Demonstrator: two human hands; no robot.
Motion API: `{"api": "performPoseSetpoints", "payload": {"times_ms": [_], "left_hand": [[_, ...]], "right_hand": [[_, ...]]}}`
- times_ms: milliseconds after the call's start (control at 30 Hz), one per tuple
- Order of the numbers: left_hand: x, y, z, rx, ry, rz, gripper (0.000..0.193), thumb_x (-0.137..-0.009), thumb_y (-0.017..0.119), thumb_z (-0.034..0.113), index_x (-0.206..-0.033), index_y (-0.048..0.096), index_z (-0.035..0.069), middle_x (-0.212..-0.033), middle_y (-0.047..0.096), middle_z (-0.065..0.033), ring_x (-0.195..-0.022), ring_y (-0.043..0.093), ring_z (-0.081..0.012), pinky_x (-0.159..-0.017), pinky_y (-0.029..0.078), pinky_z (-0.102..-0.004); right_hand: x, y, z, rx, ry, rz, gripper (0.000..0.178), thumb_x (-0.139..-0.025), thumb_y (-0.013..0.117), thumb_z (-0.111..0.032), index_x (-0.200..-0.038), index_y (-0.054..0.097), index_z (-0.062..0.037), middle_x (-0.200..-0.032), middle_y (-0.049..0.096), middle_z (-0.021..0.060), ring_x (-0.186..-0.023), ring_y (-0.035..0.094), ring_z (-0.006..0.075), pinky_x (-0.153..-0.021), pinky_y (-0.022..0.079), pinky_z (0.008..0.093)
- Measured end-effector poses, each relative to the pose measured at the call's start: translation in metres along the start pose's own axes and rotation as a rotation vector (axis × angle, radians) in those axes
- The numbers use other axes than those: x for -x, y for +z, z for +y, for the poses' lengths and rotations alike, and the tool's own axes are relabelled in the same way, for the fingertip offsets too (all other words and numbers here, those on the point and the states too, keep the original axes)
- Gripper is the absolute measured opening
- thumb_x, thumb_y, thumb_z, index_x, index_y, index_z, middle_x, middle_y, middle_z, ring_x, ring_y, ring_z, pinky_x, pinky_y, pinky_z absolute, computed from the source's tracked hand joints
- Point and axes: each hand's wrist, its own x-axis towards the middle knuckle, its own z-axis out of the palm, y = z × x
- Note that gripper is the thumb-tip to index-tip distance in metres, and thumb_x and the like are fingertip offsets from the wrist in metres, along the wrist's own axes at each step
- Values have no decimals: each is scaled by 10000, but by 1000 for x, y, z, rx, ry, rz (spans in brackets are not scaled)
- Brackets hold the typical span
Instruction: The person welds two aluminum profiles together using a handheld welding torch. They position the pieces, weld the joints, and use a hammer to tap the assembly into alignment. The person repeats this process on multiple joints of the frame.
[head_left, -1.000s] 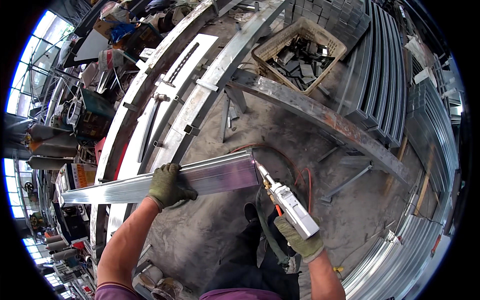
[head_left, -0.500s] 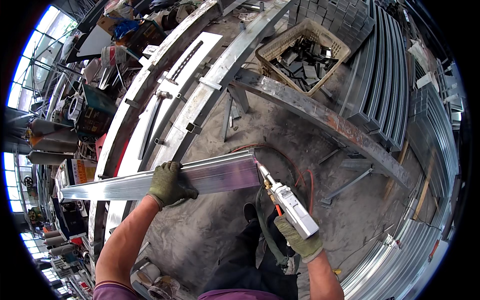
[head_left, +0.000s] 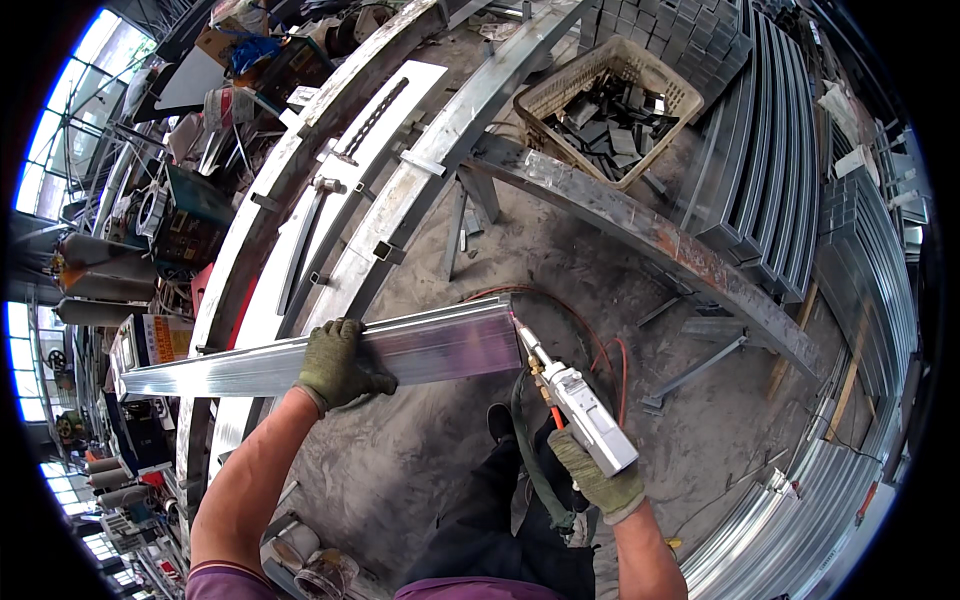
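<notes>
A long silvery metal profile [head_left: 440, 352] slants across the middle, its right end higher and tinged pink-purple. My left hand [head_left: 341, 365], in an olive work glove, grips it with the fingers over the upper edge and the thumb along the face. My right hand [head_left: 603, 478], gloved alike, is closed around the rear of a white and silver welding gun [head_left: 590, 415]. The gun's pointed nozzle reaches the profile's right end near its top corner; whether it touches, I cannot tell. Brass fittings and a hose show under the gun.
Long metal beams [head_left: 420, 180] curve past on the left, with a hammer [head_left: 325, 188] between them. A rusty beam [head_left: 660, 240] crosses the right side. A plastic basket [head_left: 540, 135] holds metal offcuts. Stacked tubes [head_left: 770, 150] line the right. An orange hose [head_left: 624, 370] lies on the floor.
</notes>
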Motion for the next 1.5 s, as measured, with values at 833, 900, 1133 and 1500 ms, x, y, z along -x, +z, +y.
{"api": "performPoseSetpoints", "payload": {"times_ms": [833,900,1133,1500], "left_hand": [[1,2,1,-18,13,16,1110,-554,1021,681,-1338,639,-7,-1299,675,-210,-1237,641,-398,-1110,506,-490],[1,3,1,-7,12,15,1118,-547,1030,666,-1340,637,-16,-1294,667,-213,-1234,634,-401,-1107,502,-492],[0,7,-3,23,22,38,1134,-531,1049,639,-1349,634,-28,-1295,651,-214,-1236,618,-406,-1106,491,-494],[1,0,2,1,-1,-3,1109,-565,1010,654,-1364,625,-12,-1315,666,-207,-1258,627,-396,-1137,490,-484]], "right_hand": [[0,0,2,102,58,-17,297,-936,926,-197,-1171,828,-45,-989,850,103,-871,835,251,-764,659,365],[0,-1,3,112,43,-27,279,-938,923,-197,-1152,827,-46,-972,845,103,-850,830,257,-744,656,370],[4,0,5,131,34,-31,276,-940,922,-196,-1152,823,-49,-980,842,100,-851,824,264,-745,649,375],[2,5,1,42,3,19,156,-996,887,-189,-1024,793,-68,-732,678,-40,-580,603,69,-538,498,304]]}}
